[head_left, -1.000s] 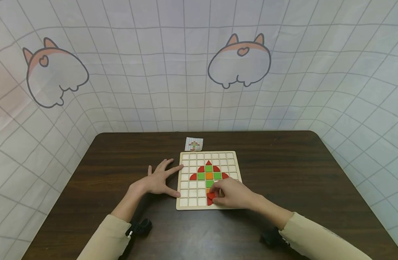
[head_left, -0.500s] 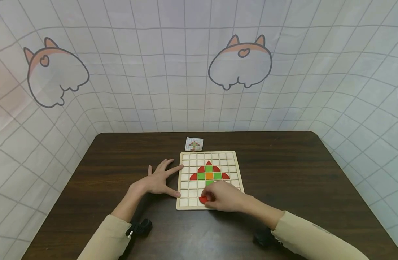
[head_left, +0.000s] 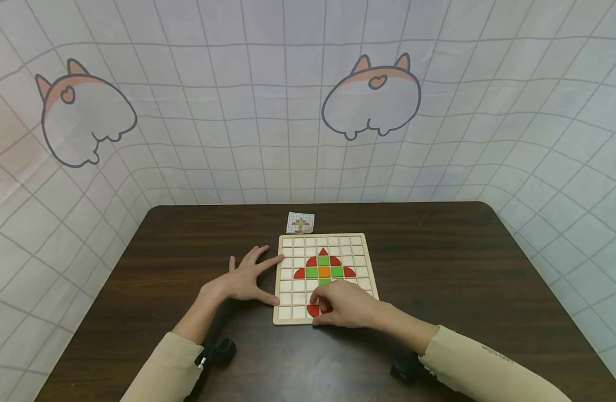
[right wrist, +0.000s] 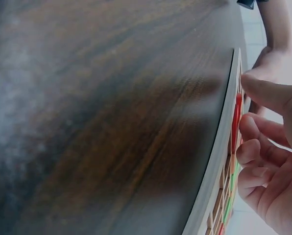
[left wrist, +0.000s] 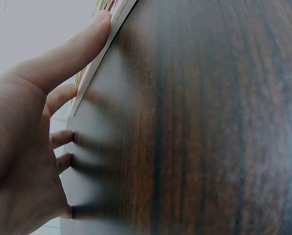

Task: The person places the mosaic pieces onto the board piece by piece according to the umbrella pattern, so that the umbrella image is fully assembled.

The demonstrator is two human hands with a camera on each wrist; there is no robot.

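A wooden grid board (head_left: 297,301) lies on the table, with red, green and orange tiles forming a rocket-like figure. My left hand (head_left: 242,282) has its fingers spread, with thumb and index finger against the board's left rim. Over the bottom rows is my right hand (head_left: 350,304), its thumb and index finger apart around a red quarter-circle tile (head_left: 313,310). That tile lies flat in the bottom row, beside more red partly covered by the hand. In the right wrist view, the index fingertip is close to the red tile (right wrist: 236,117). The figure's lower middle is hidden by the right hand.
A small printed card (head_left: 300,223) with a similar figure lies behind the board. The dark wooden table (head_left: 438,262) reaches to a white gridded curtain (head_left: 237,139) at the back and sides. A black strap device (head_left: 219,352) sits at the left wrist.
My right hand has moved left, bringing the red quarter-circle tile into the bottom row; over the last half second the tile has settled flat and thumb and index finger have parted. My left hand stays still.
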